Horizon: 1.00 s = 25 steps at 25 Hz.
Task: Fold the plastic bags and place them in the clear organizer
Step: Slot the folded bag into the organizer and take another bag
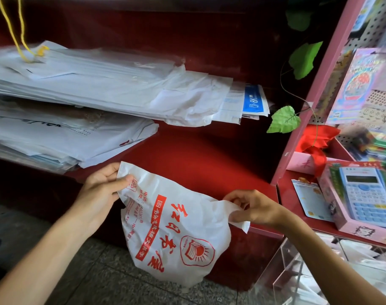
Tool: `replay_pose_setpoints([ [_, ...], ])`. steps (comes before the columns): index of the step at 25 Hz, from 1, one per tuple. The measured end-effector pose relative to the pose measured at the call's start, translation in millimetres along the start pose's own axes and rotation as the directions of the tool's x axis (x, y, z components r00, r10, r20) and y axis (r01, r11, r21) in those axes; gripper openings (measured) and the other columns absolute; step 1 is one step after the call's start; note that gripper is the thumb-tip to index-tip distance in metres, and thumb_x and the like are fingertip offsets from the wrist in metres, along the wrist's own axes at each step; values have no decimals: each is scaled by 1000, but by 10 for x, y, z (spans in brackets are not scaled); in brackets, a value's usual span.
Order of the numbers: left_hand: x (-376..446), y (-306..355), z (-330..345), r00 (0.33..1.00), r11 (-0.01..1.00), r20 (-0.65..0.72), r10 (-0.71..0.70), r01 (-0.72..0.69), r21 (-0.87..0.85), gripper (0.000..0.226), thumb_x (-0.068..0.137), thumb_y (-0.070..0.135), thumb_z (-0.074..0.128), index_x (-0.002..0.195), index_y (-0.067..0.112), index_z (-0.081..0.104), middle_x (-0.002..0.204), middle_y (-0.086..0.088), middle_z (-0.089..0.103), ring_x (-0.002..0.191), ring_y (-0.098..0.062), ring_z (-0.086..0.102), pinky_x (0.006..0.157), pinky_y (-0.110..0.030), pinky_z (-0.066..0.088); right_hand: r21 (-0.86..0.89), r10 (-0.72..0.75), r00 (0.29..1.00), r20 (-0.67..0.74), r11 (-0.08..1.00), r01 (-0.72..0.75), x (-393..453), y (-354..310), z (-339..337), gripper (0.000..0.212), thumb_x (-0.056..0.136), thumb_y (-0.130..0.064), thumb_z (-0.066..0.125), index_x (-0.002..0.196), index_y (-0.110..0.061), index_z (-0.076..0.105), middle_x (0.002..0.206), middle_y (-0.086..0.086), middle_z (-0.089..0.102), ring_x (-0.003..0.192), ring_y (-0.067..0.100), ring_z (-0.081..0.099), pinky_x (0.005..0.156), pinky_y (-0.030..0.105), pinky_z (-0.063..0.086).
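A white plastic bag [172, 230] with red printed characters and a round logo hangs in the air in front of the red counter. My left hand [101, 188] grips its upper left corner, thumb on top of the plastic. My right hand [253, 208] pinches the bag's right handle end, so the bag sags between both hands. The clear organizer [297, 271] stands at the lower right, below the counter's edge, with pale bags dimly visible inside.
Stacks of white plastic bags and paper [95, 84] fill the red shelves [198, 150] at left. A boxed blue calculator [368, 194] lies on the counter at right, under a pink display rack [315, 89]. Green leaves [284, 119] hang beside it.
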<state>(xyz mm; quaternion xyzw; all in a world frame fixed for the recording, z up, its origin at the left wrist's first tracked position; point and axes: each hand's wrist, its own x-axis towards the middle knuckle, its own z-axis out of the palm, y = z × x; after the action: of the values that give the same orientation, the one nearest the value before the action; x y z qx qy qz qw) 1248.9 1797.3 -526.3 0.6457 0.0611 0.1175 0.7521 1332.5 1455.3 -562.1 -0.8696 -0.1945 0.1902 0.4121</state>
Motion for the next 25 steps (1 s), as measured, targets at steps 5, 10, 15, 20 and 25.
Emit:
replay_pose_setpoints([
  [5,68,-33,-141,994,1000,-107,7,-7,-2,21,83,-2,62,96,12,69,85,-3,75,76,-13,71,77,-32,50,189,-20,990,139,982,-7,-197,-9,-141,53,68,-29,84,116,-21,64,79,-3,67,75,8,62,69,19,46],
  [10,99,-62,-199,989,1000,-149,-8,6,-12,23,87,-4,60,97,14,69,84,1,76,74,-10,72,64,-20,56,359,-62,990,124,933,13,-230,36,-184,52,78,1,76,125,-13,58,77,5,67,70,11,61,68,18,46],
  [15,87,-88,-221,985,999,-169,-35,35,-2,21,87,-3,61,98,13,69,85,-1,76,74,-11,72,63,-23,56,445,-45,998,-47,893,61,-241,92,-188,49,75,9,75,119,-9,61,76,3,60,69,14,60,70,22,48],
  [20,101,-98,-259,981,999,-191,-41,35,-36,22,88,-2,60,100,14,70,90,-1,76,78,-11,72,63,-22,58,571,10,986,-166,816,88,-261,100,-233,58,67,-3,77,121,-16,62,95,4,67,81,15,64,68,22,51],
  [25,129,-109,-271,980,998,-191,-54,46,-47,22,88,0,61,102,15,70,95,-3,75,83,-14,72,73,-28,56,774,7,992,-125,627,93,-240,33,-195,59,61,-7,79,118,-14,65,91,5,68,82,18,68,68,29,58],
])
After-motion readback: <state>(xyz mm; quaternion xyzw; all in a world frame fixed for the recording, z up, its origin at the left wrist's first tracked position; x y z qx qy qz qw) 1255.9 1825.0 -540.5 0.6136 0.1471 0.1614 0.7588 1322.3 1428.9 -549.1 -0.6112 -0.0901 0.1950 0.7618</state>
